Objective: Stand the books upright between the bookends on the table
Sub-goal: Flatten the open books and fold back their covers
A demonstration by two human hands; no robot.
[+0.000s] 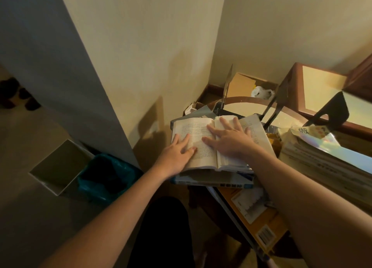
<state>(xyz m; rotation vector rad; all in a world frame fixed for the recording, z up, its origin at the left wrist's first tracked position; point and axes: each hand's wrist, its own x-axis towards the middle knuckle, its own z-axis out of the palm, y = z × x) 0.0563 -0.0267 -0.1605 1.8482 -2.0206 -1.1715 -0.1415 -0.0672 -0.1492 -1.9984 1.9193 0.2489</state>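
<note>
Pressing flat, both hands' straight fingers [227, 123] hold nothing, resting on the open book [201, 145].

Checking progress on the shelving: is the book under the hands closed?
No, the book lies open, pages up, with the left hand and right hand resting flat on its pages.

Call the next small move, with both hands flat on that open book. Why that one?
Probably close the open book. It lies spread, pages up, on a pile of flat books, with the left hand pressing its left page and the right hand across the gutter. It likely can't stand by the black bookend until shut, so folding one half over seems the likeliest move.
</note>
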